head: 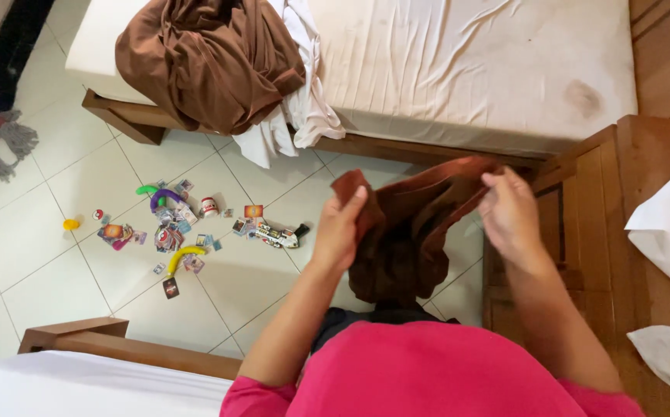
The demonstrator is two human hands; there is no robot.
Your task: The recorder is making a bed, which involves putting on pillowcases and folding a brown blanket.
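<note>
Brown cloth (pixel 404 239), a rust-coloured piece, is being held up in front of the person's body, above the tiled floor (pixel 65 286) and just short of the bed frame. Left hand (pixel 340 232) is pinching one upper corner closed between thumb and fingers; right hand (pixel 511 212) is gripping the opposite top edge, fingers curled over the fabric. Cloth is hanging slack and creased between them, lower part bunching toward the pink shirt (pixel 428 371).

Step in hand, by judgement: spreading or squaring the piece by its upper edge. Next move is likely calling for pulling both corners apart until the edge is running taut.

Nearby items:
- Larger brown sheet (pixel 211 62), heaped on the bare mattress (pixel 474 69), white linen (pixel 304 108) trailing beneath it.
- Small picture cards (pixel 171 235), square, multicoloured, lying scattered on the tiles.
- Little round tub (pixel 209 206), white with a red band.
- Curved plastic pieces, purple (pixel 164 198) and yellow (pixel 183 256).
- Wooden bedside cabinet (pixel 628 232), to the right.
</note>
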